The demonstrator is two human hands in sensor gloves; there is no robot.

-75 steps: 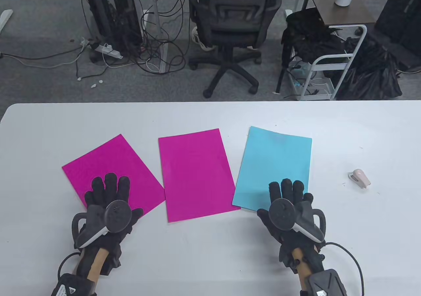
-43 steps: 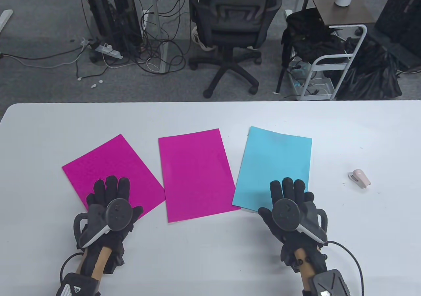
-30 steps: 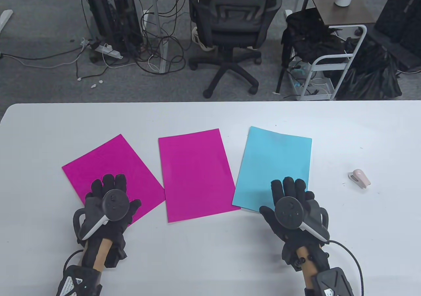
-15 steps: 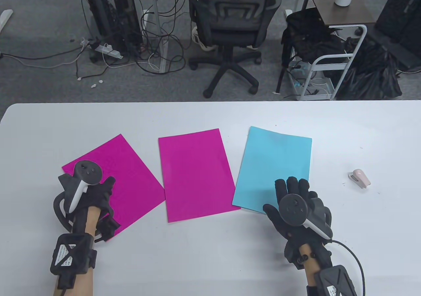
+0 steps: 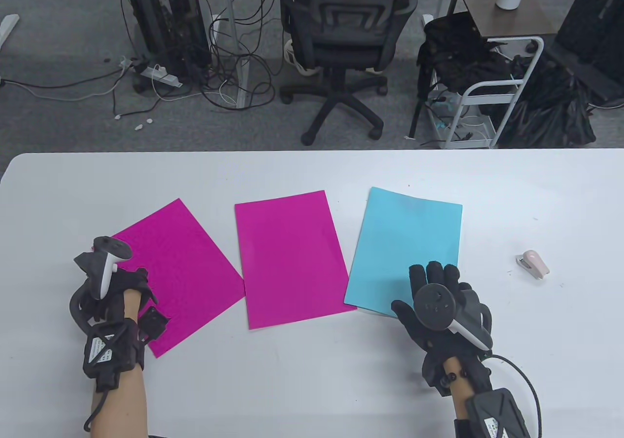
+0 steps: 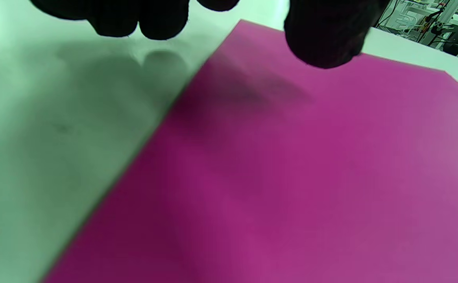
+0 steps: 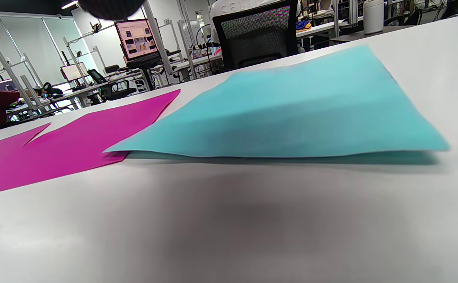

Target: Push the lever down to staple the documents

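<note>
A small pink stapler [image 5: 532, 264] lies on the white table [image 5: 302, 379] at the right, apart from both hands. Three sheets lie side by side: a tilted magenta sheet [image 5: 187, 267] at the left, a magenta sheet [image 5: 290, 257] in the middle and a blue sheet [image 5: 412, 243] at the right. My left hand [image 5: 117, 287] is turned on its side at the left sheet's left edge. In the left wrist view the thumb hangs over this sheet [image 6: 292, 177], the fingers [image 6: 154, 19] hang over the table, and nothing is held. My right hand [image 5: 424, 287] lies flat and open over the blue sheet's near right corner.
The blue sheet's near edge [image 7: 276, 151] curls a little above the table in the right wrist view. Beyond the table's far edge stand an office chair [image 5: 341, 43], a computer tower with cables [image 5: 165, 19] and a white trolley [image 5: 487, 92].
My left hand has lifted off the left magenta sheet, rolled onto its side and moved left to the sheet's edge. My right hand has shifted slightly right and stays flat.
</note>
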